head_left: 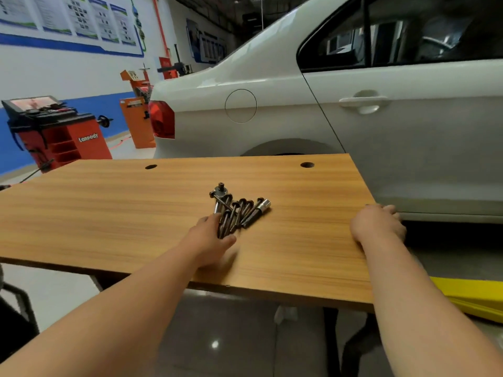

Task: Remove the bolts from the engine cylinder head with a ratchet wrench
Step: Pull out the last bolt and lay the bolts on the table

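Several dark long bolts (239, 213) lie fanned in a pile on the wooden table (109, 213). Among them is a ratchet wrench (220, 191), its head at the far end, and a silver socket on a bit (263, 205) lies at the pile's right. My left hand (209, 240) is at the near ends of the bolts, which sit between its thumb and fingers. My right hand (377, 223) lies on the table's right edge with its fingers curled over that edge. No engine cylinder head is in view.
A white car (353, 118) stands close behind and to the right of the table. Red workshop machines (60, 134) stand at the back left. A yellow object (468, 297) lies on the floor at the right. The table has two holes near its far edge.
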